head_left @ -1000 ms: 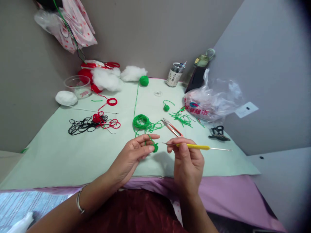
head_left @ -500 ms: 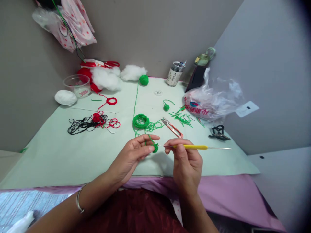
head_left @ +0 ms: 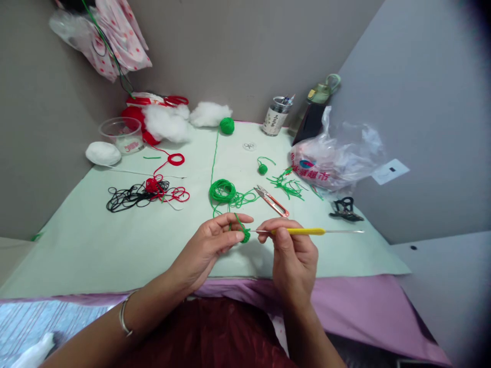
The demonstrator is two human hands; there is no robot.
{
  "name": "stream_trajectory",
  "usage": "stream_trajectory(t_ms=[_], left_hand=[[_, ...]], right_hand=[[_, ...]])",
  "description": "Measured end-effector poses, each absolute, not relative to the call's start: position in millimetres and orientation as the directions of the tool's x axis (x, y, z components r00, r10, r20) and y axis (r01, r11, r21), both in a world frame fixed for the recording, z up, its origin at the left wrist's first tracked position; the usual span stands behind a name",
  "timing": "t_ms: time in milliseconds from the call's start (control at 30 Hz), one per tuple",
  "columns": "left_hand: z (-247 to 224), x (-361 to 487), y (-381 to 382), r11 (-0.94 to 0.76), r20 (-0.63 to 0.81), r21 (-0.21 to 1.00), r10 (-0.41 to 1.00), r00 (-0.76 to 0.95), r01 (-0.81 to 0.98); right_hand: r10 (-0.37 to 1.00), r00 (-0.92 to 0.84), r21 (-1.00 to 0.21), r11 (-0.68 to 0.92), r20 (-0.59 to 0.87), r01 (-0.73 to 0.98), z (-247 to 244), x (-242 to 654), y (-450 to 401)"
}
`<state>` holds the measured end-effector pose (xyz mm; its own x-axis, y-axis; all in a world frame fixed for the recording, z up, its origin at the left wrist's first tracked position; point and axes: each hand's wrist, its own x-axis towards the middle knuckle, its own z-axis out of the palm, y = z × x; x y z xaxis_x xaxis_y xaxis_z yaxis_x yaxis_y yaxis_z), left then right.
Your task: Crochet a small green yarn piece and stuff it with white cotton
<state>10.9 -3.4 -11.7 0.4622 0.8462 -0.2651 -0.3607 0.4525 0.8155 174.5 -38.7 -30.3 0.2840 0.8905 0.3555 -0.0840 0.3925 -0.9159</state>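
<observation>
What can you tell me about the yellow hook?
The hook has a yellow handle, plastic by its look, with a thin, shiny, metal-looking rod at each end. It lies almost level across the picture above the table. The right hand grips it. Its left tip reaches the green piece; the tip's shape is too small to see.

Snips [head_left: 271, 201] block the way beyond the right hand [head_left: 294, 255]; front-left mat [head_left: 115, 250] lies free.

Wears a slim, shiny, curved silver bangle [head_left: 121, 318] well behind the left hand [head_left: 207, 243]. Also wears dark red clothing [head_left: 215, 332], creased and slightly glossy, nearer the body than that hand.
</observation>
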Motion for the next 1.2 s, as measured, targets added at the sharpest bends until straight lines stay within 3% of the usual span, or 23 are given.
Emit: stream_trajectory(t_ms=[300, 633, 900, 1033, 1200], left_hand=[[-7, 11, -6, 0.467, -0.281, 0.803, 0.845, 0.456, -0.37], [-8, 13, -5, 0.446, -0.235, 0.79, 0.854, 0.464, -0.42], [-7, 12, -5, 0.405, -0.244, 0.841, 0.876, 0.417, -0.359], [-6, 12, -4, 0.392, -0.239, 0.849, 0.883, 0.405, -0.355], [-5, 10, -4, 0.335, -0.197, 0.89, 0.894, 0.402, -0.309]], right_hand=[[0.932, 0.25, -0.885, 0.337, 0.264, -0.321, -26, 170, -35], [0.933, 0.225, -0.908, 0.335, 0.281, -0.253, -36, 166, -37], [0.96, 0.227, -0.869, 0.251, 0.166, -0.426, -26, 169, -32], [0.949, 0.23, -0.893, 0.287, 0.215, -0.347, -27, 172, -33], [0.905, 0.247, -0.919, 0.38, 0.347, -0.103, -25, 177, -40]])
